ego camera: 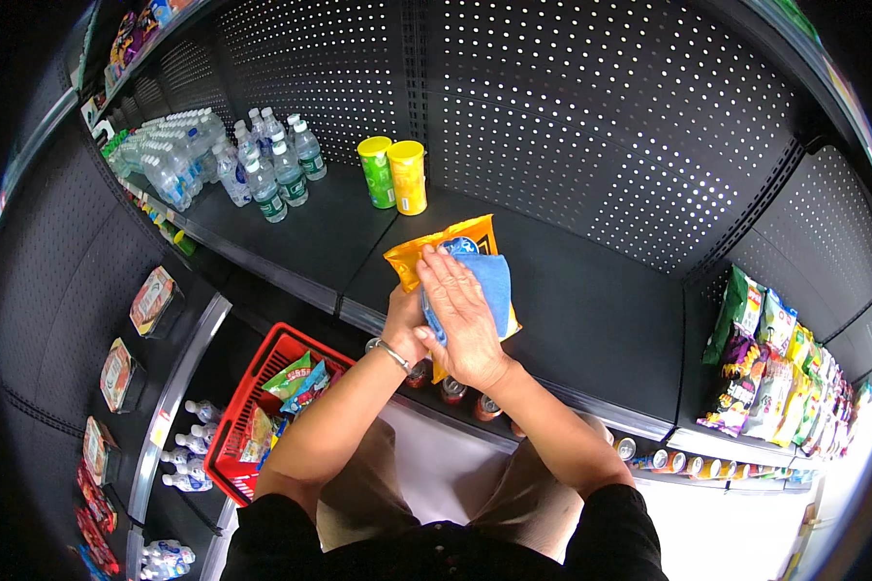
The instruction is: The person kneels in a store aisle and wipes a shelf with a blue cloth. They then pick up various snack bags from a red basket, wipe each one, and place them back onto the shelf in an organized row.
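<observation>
An orange snack bag [436,245] is held up over the front of a black shelf. My left hand [404,327], with a bangle at the wrist, grips the bag's left side from behind; most of its fingers are hidden. A folded blue cloth [493,279] lies against the bag's face. Pressed flat on that cloth is my right hand [461,319], its fingers pointing up across the bag. The bag's printing is partly covered by cloth and hand.
Behind the bag stand a green canister [378,174] and a yellow canister [408,180]. Water bottles [269,190] crowd the shelf's left; snack bags [741,363] line its right. A red basket [221,436] holding packets sits at lower left. Drink cans [453,390] show below the shelf edge.
</observation>
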The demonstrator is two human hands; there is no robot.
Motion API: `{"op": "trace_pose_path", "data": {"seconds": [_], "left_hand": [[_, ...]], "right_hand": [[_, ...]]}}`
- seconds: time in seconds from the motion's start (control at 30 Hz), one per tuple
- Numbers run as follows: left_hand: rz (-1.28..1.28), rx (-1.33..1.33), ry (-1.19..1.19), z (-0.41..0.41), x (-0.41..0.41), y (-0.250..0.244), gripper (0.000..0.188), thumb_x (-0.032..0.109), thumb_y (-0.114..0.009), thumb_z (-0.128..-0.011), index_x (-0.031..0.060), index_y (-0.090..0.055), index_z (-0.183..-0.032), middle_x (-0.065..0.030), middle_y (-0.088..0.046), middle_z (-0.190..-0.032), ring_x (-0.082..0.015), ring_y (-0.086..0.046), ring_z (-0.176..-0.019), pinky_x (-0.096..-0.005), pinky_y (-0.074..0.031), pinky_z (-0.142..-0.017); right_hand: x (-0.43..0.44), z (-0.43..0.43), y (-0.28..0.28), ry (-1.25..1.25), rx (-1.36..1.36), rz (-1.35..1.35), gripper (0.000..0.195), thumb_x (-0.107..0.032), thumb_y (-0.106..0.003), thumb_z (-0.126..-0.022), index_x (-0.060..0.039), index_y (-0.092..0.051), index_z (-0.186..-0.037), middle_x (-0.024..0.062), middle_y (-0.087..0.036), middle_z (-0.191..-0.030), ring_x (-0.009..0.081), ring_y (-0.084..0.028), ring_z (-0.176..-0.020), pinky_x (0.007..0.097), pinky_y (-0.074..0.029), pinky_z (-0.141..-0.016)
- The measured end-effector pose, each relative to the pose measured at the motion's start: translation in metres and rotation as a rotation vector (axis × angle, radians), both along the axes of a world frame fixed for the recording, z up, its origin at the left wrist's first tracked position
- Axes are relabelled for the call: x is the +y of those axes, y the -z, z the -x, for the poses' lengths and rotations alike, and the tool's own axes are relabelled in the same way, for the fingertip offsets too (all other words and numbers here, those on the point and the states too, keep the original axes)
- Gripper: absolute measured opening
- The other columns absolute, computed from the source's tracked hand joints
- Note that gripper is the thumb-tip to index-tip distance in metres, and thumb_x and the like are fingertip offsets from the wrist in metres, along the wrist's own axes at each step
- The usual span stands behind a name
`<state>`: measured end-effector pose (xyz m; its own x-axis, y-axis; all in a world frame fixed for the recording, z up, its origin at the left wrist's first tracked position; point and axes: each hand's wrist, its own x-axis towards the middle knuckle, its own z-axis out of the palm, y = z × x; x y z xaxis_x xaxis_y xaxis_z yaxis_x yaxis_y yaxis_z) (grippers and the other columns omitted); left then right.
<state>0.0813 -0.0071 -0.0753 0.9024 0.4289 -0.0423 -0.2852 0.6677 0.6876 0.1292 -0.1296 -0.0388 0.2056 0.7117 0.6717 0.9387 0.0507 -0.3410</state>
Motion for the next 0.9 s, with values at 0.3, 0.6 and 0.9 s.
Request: {"op": "trace_pose_path", "data": {"seconds": [0.3,0.6,0.9], "left_hand": [[-0.103,0.127,-0.043,-0.004,-0.027,0.001,0.037,0.017,-0.063,-0.093,0.0063,-0.054,-0.128,-0.0032,-0.062,-0.118,-0.0150,-0.062,-0.106,-0.0335,-0.051,-0.092],[-0.068,0.084,-0.166,-0.009,-0.019,0.007,0.020,0.017,-0.071,-0.090,0.0036,-0.066,-0.104,-0.0026,-0.068,-0.095,-0.0106,-0.064,-0.083,-0.0278,-0.053,-0.077],[-0.072,-0.038,-0.114,-0.004,0.004,-0.013,0.025,0.017,-0.067,-0.092,0.0029,-0.062,-0.112,-0.0054,-0.068,-0.104,-0.0154,-0.066,-0.093,-0.0314,-0.055,-0.082]], "right_hand": [[-0.003,-0.034,-0.008,0.276,-0.018,0.015,0.063,-0.037,-0.050,-0.096,-0.0008,-0.036,-0.146,0.0204,-0.032,-0.153,0.0368,-0.028,-0.143,0.0482,-0.019,-0.117],[-0.010,-0.062,0.029,0.362,0.519,-0.107,0.057,-0.038,-0.043,-0.102,0.0046,-0.041,-0.140,0.0285,-0.040,-0.145,0.0417,-0.039,-0.135,0.0408,-0.034,-0.111],[-0.023,-0.073,0.020,-0.079,1.744,-0.140,0.070,-0.044,-0.067,-0.090,0.0041,-0.042,-0.134,0.0177,-0.059,-0.122,0.0232,-0.059,-0.113,0.0361,-0.051,-0.093]]}}
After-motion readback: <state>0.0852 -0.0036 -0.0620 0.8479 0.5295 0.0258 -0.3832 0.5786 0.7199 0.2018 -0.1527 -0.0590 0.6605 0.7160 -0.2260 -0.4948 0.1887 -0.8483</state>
